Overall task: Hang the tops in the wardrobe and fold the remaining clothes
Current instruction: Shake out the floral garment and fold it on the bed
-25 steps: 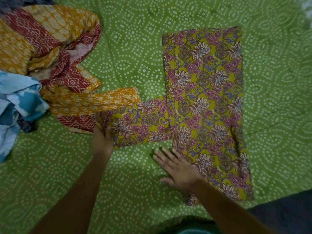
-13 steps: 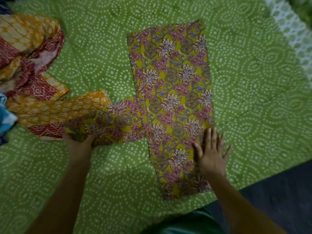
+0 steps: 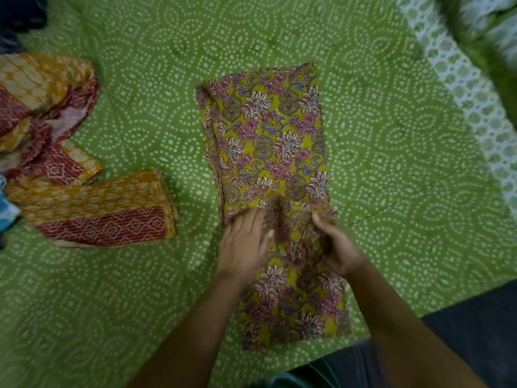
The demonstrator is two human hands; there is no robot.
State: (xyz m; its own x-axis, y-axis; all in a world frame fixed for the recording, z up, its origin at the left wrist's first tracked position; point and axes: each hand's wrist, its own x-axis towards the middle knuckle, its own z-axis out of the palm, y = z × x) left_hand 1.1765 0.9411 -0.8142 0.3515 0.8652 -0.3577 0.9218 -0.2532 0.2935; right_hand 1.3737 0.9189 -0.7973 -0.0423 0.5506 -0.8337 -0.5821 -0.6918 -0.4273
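On the floral garment [image 3: 268, 152], both hands [image 3: 291, 247] press a folded flap.

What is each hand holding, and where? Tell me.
Left hand lies flat on the floral garment at the folded-in flap. Right hand grips the flap's right edge.

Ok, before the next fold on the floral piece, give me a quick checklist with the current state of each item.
1. Floral garment lies flat on the green bedsheet as a long strip: ok.
2. Side flap folded in over the strip: ok.
3. Left hand rests on the cloth, fingers fairly straight: ok.
4. Right hand grips the bunched fabric at mid-strip: ok.
5. Edges lined up under the hands: cannot tell, blurred.
6. Orange and red garment lies apart from the fold path: ok.
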